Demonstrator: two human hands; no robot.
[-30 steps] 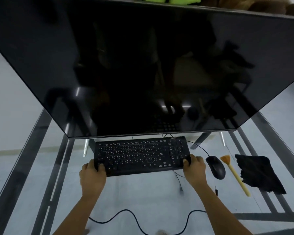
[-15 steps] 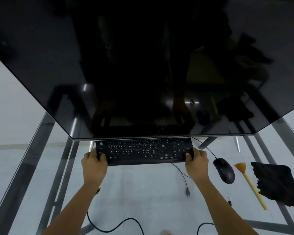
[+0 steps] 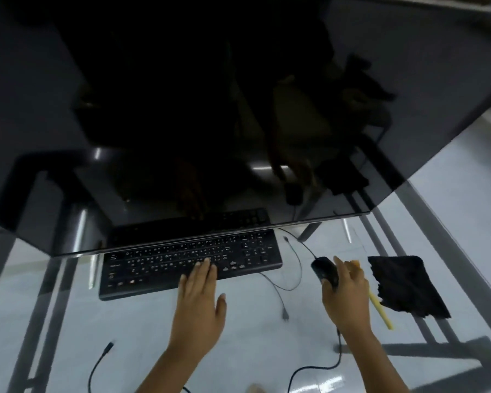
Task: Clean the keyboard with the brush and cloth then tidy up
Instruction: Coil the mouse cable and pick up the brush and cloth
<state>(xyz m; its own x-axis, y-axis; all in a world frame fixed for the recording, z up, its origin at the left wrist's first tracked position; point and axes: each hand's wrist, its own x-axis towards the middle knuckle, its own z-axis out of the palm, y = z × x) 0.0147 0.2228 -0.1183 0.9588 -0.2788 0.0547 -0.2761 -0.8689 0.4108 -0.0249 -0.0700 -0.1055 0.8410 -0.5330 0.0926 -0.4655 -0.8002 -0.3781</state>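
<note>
Resting our left hand [image 3: 197, 302] flat, fingers spread, on the keyboard [image 3: 190, 262] near the desk's [image 3: 253, 350] middle. Our right hand [image 3: 346, 293] hangs loose over the brush [image 3: 380, 309], thumb against the mouse [image 3: 325, 270]; cloth [image 3: 406, 285] sits toward the right edge

Big dark monitor [image 3: 210, 109] fills the upper view, glossy, reflecting the desk. Glass table [image 3: 253, 350] with grey metal frame bars beneath. Black mouse [image 3: 322, 269] right of centre. Loose black cables [image 3: 287, 282] on the glass, possibly unplugged.

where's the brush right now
In the head view the brush lies on the glass table at the right, between the mouse and the black cloth, its bristle end partly hidden behind the right hand.
</note>
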